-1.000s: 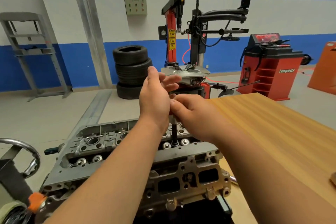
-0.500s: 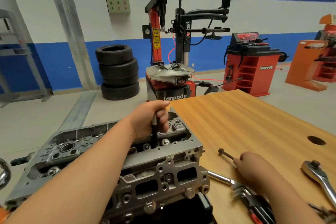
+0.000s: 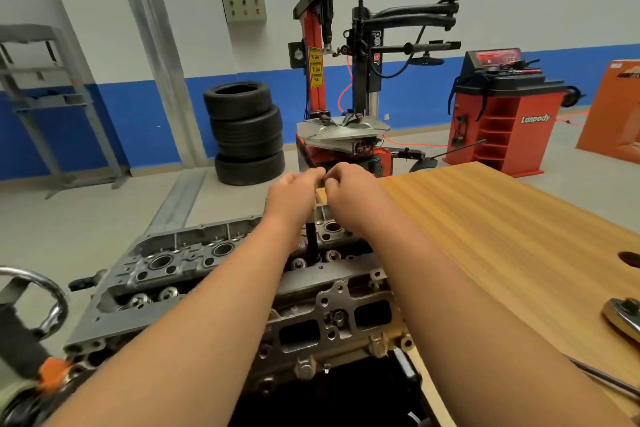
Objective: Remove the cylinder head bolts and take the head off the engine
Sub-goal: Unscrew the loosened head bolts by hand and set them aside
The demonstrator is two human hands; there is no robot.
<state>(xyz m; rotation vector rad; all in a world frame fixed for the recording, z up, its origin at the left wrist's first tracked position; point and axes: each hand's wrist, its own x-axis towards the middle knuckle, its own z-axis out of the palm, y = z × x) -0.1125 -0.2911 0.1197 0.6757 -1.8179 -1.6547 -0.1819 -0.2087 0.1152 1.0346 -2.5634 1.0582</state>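
Head view: left hand (image 3: 292,196) and right hand (image 3: 349,192) fingers clamp the top of the dark shaft (image 3: 311,243), which stands upright below them in the cylinder head (image 3: 194,253).

Both my grips crowd far end of cylinder head (image 3: 194,263). Left grip (image 3: 294,198) and right grip (image 3: 351,192) pinch top of black rod (image 3: 311,243), no gap between them. Rod stands upright, blocks straight way down there. My arms lie across near side of head. Left half of head top open from above. On left, shiny wheel (image 3: 52,291) stands in way. At right, desk (image 3: 502,236) has wide bare room; ratchet (image 3: 623,319) and thin bar (image 3: 606,383) sit by its near right edge.
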